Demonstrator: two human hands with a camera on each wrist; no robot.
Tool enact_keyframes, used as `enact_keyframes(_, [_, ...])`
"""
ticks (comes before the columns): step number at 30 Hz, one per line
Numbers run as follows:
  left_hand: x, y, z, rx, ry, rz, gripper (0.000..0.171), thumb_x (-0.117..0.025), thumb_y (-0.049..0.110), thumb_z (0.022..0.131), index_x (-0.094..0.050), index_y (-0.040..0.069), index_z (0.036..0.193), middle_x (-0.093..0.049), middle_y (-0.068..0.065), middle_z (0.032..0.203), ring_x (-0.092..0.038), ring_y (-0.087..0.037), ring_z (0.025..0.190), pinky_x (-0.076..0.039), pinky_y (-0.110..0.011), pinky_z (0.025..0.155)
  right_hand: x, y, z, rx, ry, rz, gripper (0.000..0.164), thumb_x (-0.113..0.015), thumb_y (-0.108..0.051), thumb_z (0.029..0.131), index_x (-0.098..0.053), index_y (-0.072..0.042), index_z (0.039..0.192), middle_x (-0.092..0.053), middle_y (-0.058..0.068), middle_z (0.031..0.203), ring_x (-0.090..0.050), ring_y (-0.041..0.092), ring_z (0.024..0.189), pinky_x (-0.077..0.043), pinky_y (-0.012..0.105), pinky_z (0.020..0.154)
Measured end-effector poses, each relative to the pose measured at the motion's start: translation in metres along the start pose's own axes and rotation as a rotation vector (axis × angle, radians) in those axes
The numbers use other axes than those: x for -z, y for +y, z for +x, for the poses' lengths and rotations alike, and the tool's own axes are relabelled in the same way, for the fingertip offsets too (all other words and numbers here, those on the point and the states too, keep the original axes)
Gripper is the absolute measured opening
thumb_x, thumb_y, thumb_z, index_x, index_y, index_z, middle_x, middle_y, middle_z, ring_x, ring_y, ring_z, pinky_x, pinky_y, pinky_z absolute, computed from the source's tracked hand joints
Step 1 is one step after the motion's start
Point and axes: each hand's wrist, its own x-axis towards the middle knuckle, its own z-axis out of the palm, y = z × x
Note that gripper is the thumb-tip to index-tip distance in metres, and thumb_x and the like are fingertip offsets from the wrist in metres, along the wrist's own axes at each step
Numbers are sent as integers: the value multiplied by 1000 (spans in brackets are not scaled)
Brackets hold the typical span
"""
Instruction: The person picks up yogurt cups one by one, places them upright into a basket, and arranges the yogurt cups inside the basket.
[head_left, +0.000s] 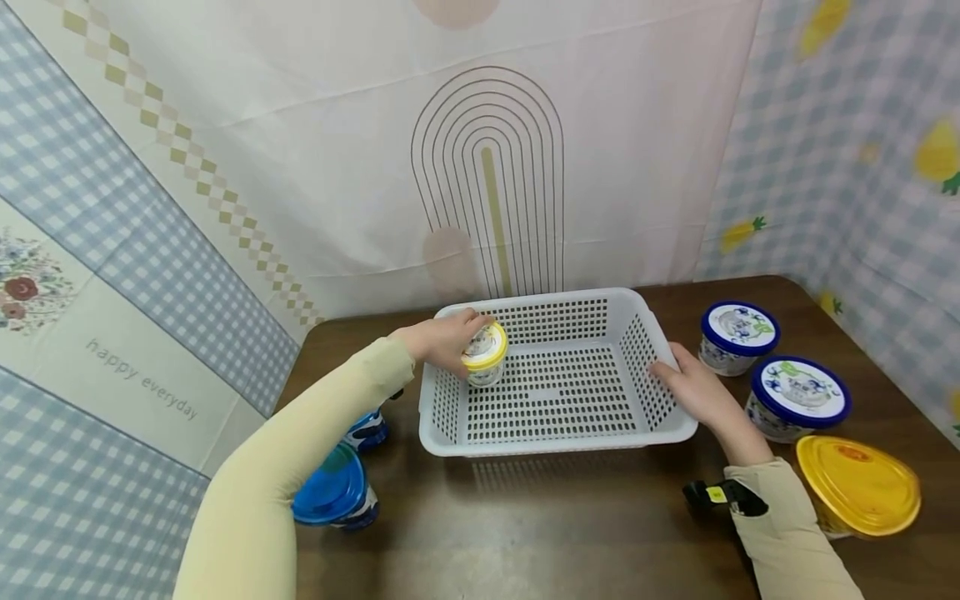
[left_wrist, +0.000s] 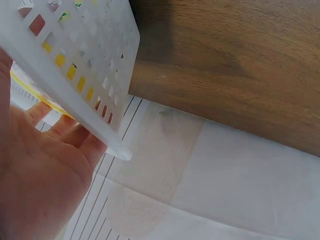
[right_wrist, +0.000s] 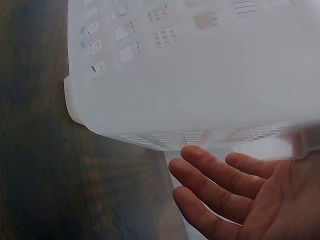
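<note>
A white plastic basket [head_left: 540, 448] with slotted walls is in the middle of the head view, long side toward me. In its left end stands a small tub [head_left: 483, 354] with a yellow-rimmed lid. My left hand [head_left: 446, 340] reaches over the basket's left end and grips this tub by its lid. In the left wrist view, the left hand's fingers [left_wrist: 60, 127] pass behind the basket rim beside the yellow lid. My right hand [head_left: 693, 387] holds the basket's right end, thumb over the rim. Its other fingers [right_wrist: 215, 185] lie outside, close under the basket in the right wrist view.
To the right stand two blue-lidded tubs [head_left: 740, 327] [head_left: 801, 392] and a yellow-lidded container [head_left: 858, 485], beside my right forearm. Blue tubs [head_left: 333, 487] stand at the left, partly behind my left sleeve. A curtain [head_left: 337, 167] hangs behind the brown table [head_left: 510, 533].
</note>
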Motion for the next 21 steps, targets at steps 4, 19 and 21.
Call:
enact_keyframes(4, [1, -2, 1, -10, -1, -21, 107, -85, 28, 80, -16, 15, 161, -32, -13, 153, -43, -26, 133, -40, -40, 108, 0, 0, 1, -2, 7, -8, 65, -39, -31, 109, -12, 5, 156, -47, 40, 135, -68, 43, 100, -60, 48, 67])
enact_keyframes(19, [1, -3, 2, 14, -14, -58, 111, -87, 25, 78, -16, 18, 162, -24, -10, 156, -36, -28, 137, -38, -43, 109, 0, -2, 0, -24, 18, -17, 66, -39, -33, 108, -13, 5, 156, -47, 39, 135, -68, 42, 100, -60, 48, 69])
enact_keyframes(21, [1, -3, 2, 22, -9, -55, 110, -87, 25, 78, -17, 18, 162, -25, -10, 156, -36, -28, 137, -37, -43, 109, 0, -2, 0, -23, 20, -17, 66, -39, -33, 109, -14, 5, 156, -47, 39, 135, -68, 42, 100, -60, 48, 69])
